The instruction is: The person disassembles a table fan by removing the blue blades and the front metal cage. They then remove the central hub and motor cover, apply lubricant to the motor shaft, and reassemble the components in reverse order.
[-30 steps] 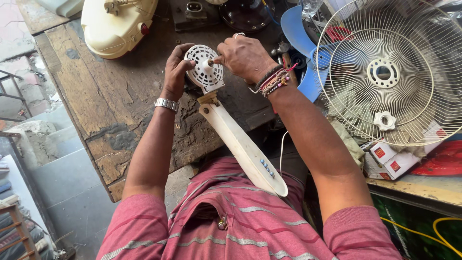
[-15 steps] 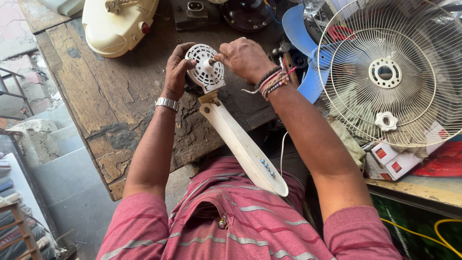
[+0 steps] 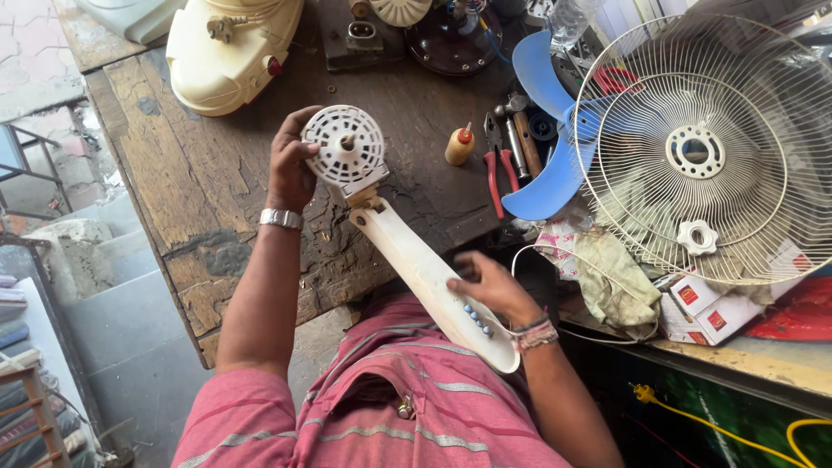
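Note:
My left hand (image 3: 290,160) grips the round white motor housing (image 3: 347,147) of a fan, with its shaft end facing up. The housing joins a long cream fan stem (image 3: 416,264) that slants down onto my lap over the wooden workbench (image 3: 199,173). My right hand (image 3: 485,286) holds the lower part of that stem, fingers wrapped just above a row of blue buttons (image 3: 478,319). A metal watch is on my left wrist, and bead bracelets are on the right.
A white wire fan guard (image 3: 693,147) leans at the right, over a blue fan blade (image 3: 542,130). Red-handled pliers (image 3: 498,169), a small oil bottle (image 3: 459,145), a cream fan base (image 3: 230,52), a rag (image 3: 611,277) and small red-and-white boxes (image 3: 706,312) lie around.
My right hand has left the motor housing and dropped down to grip the lower stem near the buttons. The left hand stays on the housing.

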